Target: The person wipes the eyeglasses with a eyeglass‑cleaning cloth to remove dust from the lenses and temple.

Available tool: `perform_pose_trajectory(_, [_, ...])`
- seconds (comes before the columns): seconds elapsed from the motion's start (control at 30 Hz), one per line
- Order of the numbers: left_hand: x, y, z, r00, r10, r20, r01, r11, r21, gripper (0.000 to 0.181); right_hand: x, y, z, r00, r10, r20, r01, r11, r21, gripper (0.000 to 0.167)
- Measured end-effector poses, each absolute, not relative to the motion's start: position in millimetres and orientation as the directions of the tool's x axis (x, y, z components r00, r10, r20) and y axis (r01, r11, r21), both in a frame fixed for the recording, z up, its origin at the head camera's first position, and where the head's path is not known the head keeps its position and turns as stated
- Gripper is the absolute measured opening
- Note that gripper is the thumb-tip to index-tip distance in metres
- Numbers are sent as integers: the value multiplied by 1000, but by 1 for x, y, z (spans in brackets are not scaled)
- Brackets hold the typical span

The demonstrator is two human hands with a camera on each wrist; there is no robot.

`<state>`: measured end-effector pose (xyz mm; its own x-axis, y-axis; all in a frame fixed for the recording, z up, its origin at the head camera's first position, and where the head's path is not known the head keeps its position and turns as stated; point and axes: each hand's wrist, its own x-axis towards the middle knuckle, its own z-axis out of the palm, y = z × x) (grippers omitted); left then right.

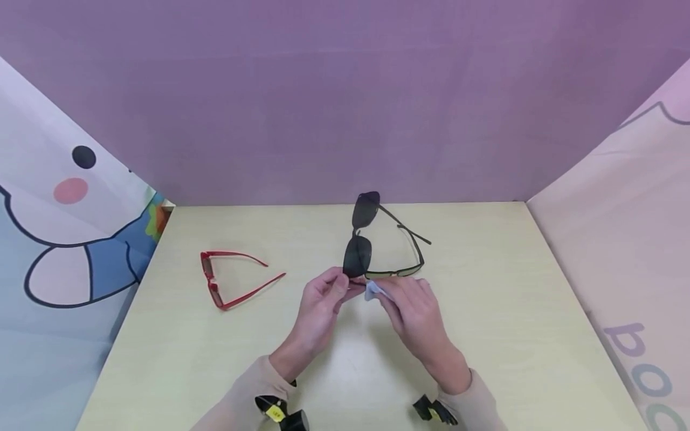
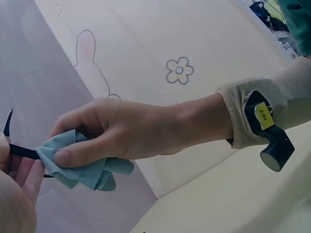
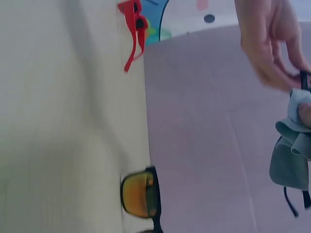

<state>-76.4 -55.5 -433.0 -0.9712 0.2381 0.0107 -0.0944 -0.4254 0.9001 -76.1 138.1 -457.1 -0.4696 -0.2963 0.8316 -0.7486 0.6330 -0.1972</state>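
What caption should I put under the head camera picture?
Left hand holds dark sunglasses, right hand a pale blue cloth; red glasses lie nearby.

- We see both forearms reach in from the lower edge of the head view, the left forearm (image 1: 239, 398) and the right forearm (image 1: 477, 404) slanting inward toward each other.
- Our bare wrists show beyond pale sleeves, raised above the worktop (image 1: 539, 335).
- Our left grip (image 1: 318, 302) pinches with its thumb (image 1: 338, 287) uppermost and fingers bent beneath.
- Our right grip (image 1: 415, 308) turns its back upward, its thumb pressing toward curled fingers.
- Our two grips work close together, fingertips just beside each other.
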Motion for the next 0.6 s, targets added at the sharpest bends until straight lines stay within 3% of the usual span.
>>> perform_pose_trajectory(0.23, [-77,-62,-431,-977,212,21,-76,-441,894,15,-80,150,-457,-477,-302,825,-716,678,-166,29])
perform_pose_trajectory(0.4, [-76,-58,-432,-975,221,14,-88,-442,893,17,-77,144,-457,-502,-297,812,-736,640,-221,27])
perform_pose_trajectory(0.6, [-74,-53,-434,-973,230,-3,-107,-443,890,17,-74,137,-454,-484,-305,820,-754,620,-215,26])
